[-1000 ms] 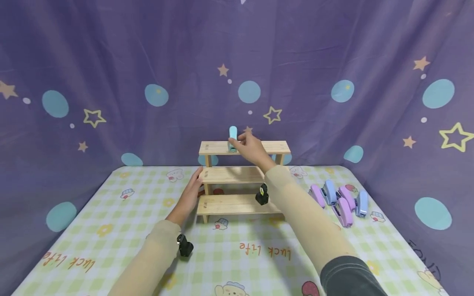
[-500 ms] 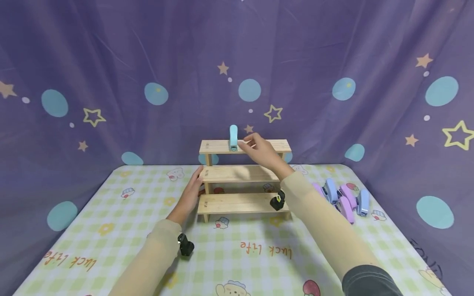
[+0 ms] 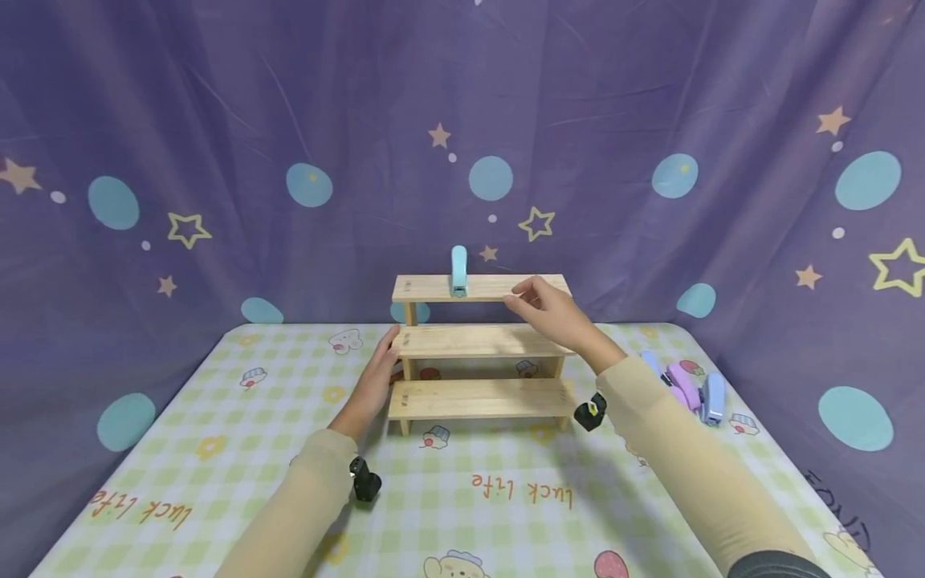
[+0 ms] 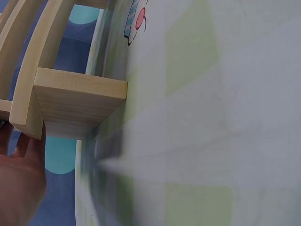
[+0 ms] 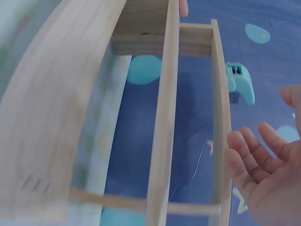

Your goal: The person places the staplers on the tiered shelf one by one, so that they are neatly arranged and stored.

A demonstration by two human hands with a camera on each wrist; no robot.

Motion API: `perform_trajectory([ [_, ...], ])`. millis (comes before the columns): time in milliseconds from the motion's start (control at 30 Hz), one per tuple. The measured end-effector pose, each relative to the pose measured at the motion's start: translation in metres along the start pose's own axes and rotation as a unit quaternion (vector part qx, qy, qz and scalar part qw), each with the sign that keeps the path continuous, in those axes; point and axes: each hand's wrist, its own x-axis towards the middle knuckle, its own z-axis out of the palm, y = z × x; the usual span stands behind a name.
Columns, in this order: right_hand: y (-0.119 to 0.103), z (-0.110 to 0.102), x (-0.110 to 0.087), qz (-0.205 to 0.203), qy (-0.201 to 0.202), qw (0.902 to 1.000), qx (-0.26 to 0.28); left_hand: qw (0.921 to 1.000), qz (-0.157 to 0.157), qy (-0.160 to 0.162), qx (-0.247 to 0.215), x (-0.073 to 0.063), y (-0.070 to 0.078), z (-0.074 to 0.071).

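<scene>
A three-tier wooden shelf (image 3: pixel 480 399) stands on the table. My left hand (image 3: pixel 376 377) holds its left side at the middle tier; in the left wrist view, the fingers (image 4: pixel 35 150) of that hand reach the board's end. Upright on the top tier, left of its middle, is a light-blue stapler (image 3: pixel 458 271), also visible in the right wrist view past the top board. My right hand (image 3: pixel 552 313) hangs in front of the top tier's right part with nothing in it, its fingers loosely bent and apart from the stapler.
On the table to the right lie more staplers, among them a purple one (image 3: pixel 685 385) and a blue one (image 3: pixel 713 399), partly hidden by the right sleeve (image 3: pixel 672 433). A checked cloth (image 3: pixel 405 522) covers the table, and a purple curtain (image 3: pixel 361 120) hangs behind.
My right hand has let go of the light-blue stapler on the top tier and moved right, away from it. The left hand has stayed at the shelf's side.
</scene>
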Motion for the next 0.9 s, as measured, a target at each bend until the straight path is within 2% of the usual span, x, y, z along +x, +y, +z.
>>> perform_trajectory([
  [300, 0.031, -0.023, -0.035, 0.024, -0.011, 0.9996, -0.008, 0.9998, 0.012, 0.009, 0.012, -0.003, 0.001, 0.002],
  [467, 0.047, -0.037, -0.055, 0.033, -0.009, 0.9988, -0.034, 1.0, 0.007, 0.004, 0.004, -0.003, 0.0, 0.002],
  [900, 0.095, -0.072, -0.103, 0.071, 0.0, 0.9945, -0.077, 0.9996, 0.014, 0.016, 0.016, -0.003, 0.0, 0.004],
])
